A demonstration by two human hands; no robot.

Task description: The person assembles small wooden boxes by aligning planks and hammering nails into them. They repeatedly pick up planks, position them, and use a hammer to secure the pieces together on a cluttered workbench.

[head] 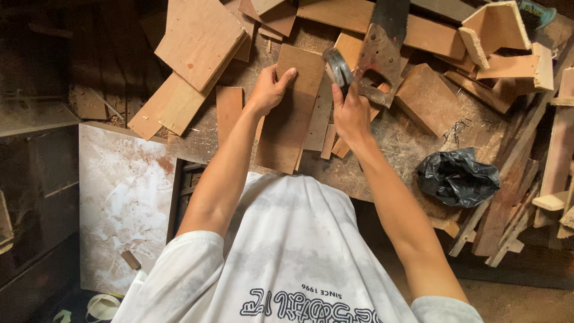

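Observation:
My left hand [270, 90] presses on the left edge of a long brown wooden board [290, 116] that lies flat on the workbench [412, 143]. My right hand [351, 110] grips the handle of a hammer, whose dark metal head [338, 66] is raised just above the board's upper right corner. A rusty hand saw [382, 51] lies right behind the hammer head, partly hidden by my right hand. Thin wood strips [327, 140] lie under the board's right edge.
Many plywood offcuts [200, 39] and wood blocks [424, 98] crowd the back of the bench. A crumpled black plastic bag [457, 177] sits at the right front. Timber sticks [508, 209] lean at the right. A dusty white panel [122, 203] stands at the left.

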